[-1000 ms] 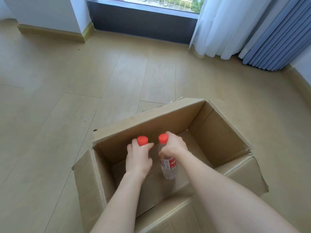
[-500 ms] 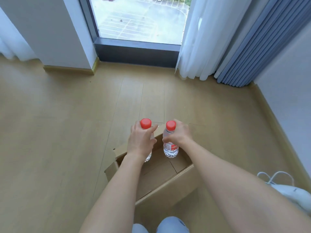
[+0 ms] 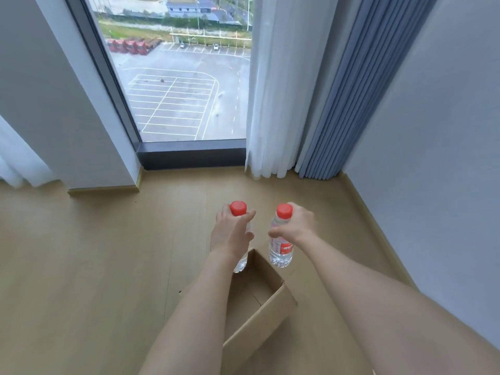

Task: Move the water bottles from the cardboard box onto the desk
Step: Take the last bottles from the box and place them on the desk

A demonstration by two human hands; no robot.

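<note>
Head view: I record left hand (image 3: 232,235) gripping the left bottle (image 3: 238,209), right hand (image 3: 299,226) gripping the right bottle (image 3: 281,249), both upright above the box (image 3: 265,323).

Clear glossy plastic bottles (image 3: 281,249) with red caps (image 3: 284,211), matt brown cardboard box (image 3: 259,318), smooth wood-look floor (image 3: 94,261).

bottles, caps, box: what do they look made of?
The bottles look like thin clear plastic with a glossy finish: they are see-through below the red label, with a ribbed base. The caps are opaque red and smooth, probably plastic. The box is brown matte cardboard, with folded edges and a seam across the bottom; no corrugation shows.
</note>
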